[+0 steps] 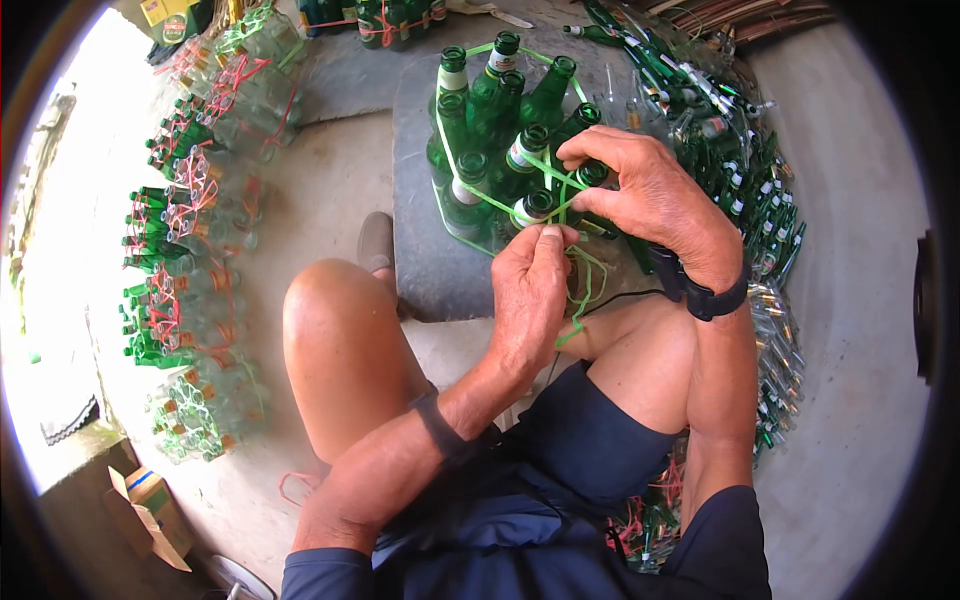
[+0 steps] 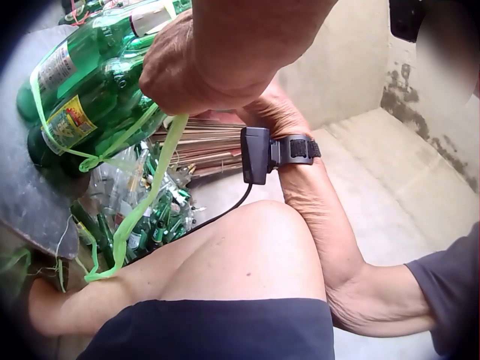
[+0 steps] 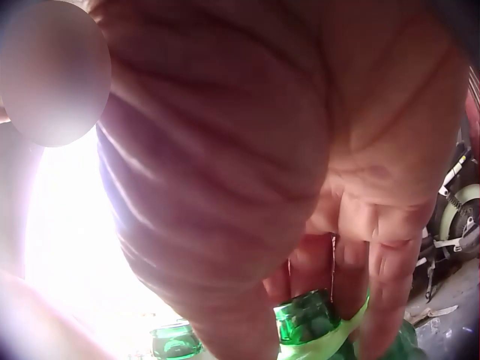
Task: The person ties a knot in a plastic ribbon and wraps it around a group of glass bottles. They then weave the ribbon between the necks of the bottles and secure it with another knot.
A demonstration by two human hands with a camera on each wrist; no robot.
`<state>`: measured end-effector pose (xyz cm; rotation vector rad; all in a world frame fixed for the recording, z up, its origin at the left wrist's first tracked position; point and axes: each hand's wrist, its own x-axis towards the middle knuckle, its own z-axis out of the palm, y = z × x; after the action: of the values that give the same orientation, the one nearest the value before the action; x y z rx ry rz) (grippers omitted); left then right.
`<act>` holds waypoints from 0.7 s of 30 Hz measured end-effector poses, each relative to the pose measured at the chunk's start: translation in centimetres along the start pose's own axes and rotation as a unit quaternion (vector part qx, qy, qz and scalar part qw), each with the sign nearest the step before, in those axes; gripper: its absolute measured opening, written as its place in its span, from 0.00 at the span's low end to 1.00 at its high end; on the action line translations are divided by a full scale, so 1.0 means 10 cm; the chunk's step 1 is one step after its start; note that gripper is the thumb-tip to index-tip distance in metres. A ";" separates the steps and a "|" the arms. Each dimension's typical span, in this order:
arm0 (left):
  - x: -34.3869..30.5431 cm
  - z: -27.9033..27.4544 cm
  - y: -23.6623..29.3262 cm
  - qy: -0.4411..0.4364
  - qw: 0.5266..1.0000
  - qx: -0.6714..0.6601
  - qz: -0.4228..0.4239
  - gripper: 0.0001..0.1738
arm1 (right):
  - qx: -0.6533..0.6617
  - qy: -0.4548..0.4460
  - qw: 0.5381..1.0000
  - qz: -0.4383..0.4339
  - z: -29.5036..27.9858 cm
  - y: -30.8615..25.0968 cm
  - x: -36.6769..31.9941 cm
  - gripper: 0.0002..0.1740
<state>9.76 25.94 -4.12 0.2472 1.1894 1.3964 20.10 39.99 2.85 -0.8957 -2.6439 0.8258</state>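
Observation:
Green bottles [image 1: 487,110] stand upright in a cluster, with a light green plastic strap [image 1: 450,150] around them and across their necks. My left hand [image 1: 530,290] pinches the strap between thumb and fingertips beside the nearest neck; a loose tail [image 2: 139,214] hangs below it in the left wrist view. My right hand [image 1: 655,195] is curved over a bottle neck [image 1: 591,174] at the cluster's right side, its thumb and forefinger on either side. In the right wrist view the strap [image 3: 326,343] runs over to the fingers of this hand, whose tips are partly hidden.
The cluster stands on a dark mat [image 1: 430,270] in front of my knees. Tied bundles of bottles [image 1: 180,220] line the left side. Loose bottles [image 1: 740,170] are heaped at the right. An open cardboard box [image 1: 155,515] lies at the lower left.

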 end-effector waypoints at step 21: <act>0.02 -0.03 -0.15 -0.028 0.989 0.104 0.099 0.14 | -0.012 0.051 0.999 -0.010 0.13 0.15 0.01 0.16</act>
<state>10.43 25.62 -5.44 0.5619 1.2917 1.4261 20.22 40.43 0.91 -0.8904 -2.5768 0.7250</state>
